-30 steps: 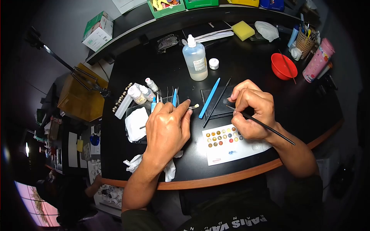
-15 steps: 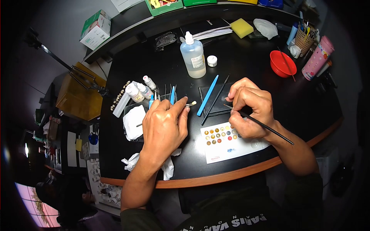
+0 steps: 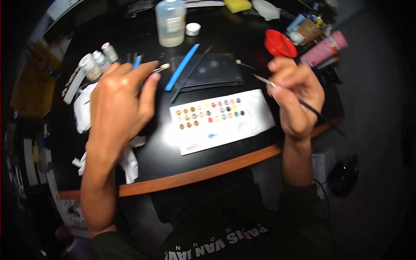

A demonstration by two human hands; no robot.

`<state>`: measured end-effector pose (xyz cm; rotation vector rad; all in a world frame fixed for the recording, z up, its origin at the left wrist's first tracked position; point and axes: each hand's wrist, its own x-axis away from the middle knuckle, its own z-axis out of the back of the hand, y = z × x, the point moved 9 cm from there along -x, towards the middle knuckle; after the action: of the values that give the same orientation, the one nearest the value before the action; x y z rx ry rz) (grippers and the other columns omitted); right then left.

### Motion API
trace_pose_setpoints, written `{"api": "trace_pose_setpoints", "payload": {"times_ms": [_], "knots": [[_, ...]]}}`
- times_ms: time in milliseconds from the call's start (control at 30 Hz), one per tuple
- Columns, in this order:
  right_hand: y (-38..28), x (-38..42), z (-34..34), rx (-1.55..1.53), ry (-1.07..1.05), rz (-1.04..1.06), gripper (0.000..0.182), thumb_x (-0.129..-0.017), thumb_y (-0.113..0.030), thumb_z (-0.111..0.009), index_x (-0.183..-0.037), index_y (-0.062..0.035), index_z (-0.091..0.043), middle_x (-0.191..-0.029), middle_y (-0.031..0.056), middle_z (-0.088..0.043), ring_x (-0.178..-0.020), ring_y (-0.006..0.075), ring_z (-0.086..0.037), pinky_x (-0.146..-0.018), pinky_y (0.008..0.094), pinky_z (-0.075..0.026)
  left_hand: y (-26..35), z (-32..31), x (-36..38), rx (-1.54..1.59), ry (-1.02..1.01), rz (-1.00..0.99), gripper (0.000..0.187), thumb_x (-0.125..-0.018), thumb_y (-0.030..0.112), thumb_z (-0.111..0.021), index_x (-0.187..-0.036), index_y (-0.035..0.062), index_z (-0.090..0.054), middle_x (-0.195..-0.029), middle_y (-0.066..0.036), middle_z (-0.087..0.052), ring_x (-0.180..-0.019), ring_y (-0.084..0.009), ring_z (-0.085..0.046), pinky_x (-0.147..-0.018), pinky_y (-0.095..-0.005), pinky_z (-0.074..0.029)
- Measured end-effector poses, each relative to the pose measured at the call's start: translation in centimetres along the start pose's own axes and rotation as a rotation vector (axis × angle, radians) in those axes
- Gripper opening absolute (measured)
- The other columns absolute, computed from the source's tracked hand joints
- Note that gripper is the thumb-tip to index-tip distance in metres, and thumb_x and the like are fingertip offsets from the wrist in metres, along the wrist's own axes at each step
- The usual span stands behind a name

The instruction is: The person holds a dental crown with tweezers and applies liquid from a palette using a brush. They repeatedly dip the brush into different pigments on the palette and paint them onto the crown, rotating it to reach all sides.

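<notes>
A clear bottle, red bowl and blue stick lie on the table.

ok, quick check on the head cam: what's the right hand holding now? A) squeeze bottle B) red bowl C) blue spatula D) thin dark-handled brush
D. The right hand grips a thin dark-handled brush, tip pointing up-left above the colour palette card; the blue spatula lies untouched on the black table.
</notes>
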<state>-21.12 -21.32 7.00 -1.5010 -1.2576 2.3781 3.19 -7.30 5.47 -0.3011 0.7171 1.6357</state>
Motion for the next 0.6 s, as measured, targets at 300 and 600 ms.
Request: {"api": "trace_pose_setpoints", "payload": {"times_ms": [300, 600], "knots": [[2.4, 9.1, -0.3, -0.004, 0.078, -0.379, 0.015, -0.071, 0.009, -0.059, -0.073, -0.0059, -0.058, -0.070, 0.0029, -0.064, -0.094, 0.0184, -0.057, -0.088, 0.0345, -0.046, 0.9, -1.6, 0.7, -0.010, -0.120, -0.012, 0.025, -0.101, 0.016, -0.076, -0.122, 0.0058, -0.083, -0.081, -0.013, -0.067, -0.074, -0.0244, -0.064, -0.066, -0.0381, -0.054], [2.8, 9.2, -1.2, 0.086, 0.019, -0.479, 0.018, -0.072, 0.011, -0.059, -0.073, -0.0062, -0.054, -0.067, 0.0055, -0.063, -0.087, 0.0174, -0.054, -0.090, 0.0358, -0.045, 1.0, -2.1, 0.9, -0.016, -0.166, 0.018, 0.025, -0.102, 0.017, -0.075, -0.123, 0.0056, -0.083, -0.080, -0.012, -0.063, -0.075, -0.0222, -0.060, -0.065, -0.0365, -0.057]]}}
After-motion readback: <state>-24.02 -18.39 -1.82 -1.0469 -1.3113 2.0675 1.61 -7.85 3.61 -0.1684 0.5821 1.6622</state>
